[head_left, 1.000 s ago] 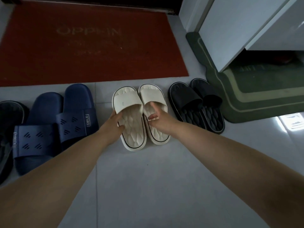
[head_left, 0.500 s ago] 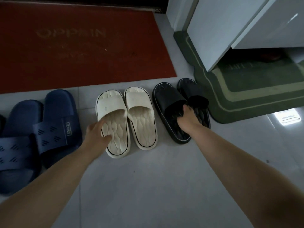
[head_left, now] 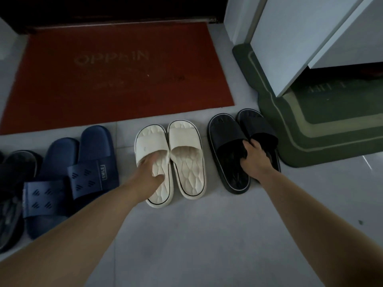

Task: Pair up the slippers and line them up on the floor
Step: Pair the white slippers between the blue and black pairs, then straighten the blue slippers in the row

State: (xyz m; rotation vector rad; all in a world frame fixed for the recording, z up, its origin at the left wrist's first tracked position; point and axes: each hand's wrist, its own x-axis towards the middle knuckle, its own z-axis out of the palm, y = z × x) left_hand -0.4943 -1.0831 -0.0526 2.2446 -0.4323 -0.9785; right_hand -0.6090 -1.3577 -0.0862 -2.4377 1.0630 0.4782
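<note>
We are counting two white slippers (head_left: 186, 158), two black slippers (head_left: 226, 131) and two navy slippers (head_left: 93, 146) standing paired in one row on the floor (head_left: 196, 235) near the red mat (head_left: 116, 83), plus one dark slipper (head_left: 18, 168) at the left edge. Our left hand (head_left: 152, 172) is resting on the left white one's footbed, grip wide, while our right hand (head_left: 256, 160) is holding the black slippers where they meet, grip closed.

The cream slippers (head_left: 186, 162) have a pebbled footbed and a thin black sole line. Left of them, the navy slippers (head_left: 93, 146) bear dashed strap marks. To their right, the black slippers (head_left: 226, 133) show pale edging. Beyond them lies a red mat (head_left: 62, 90) with faint lettering.
</note>
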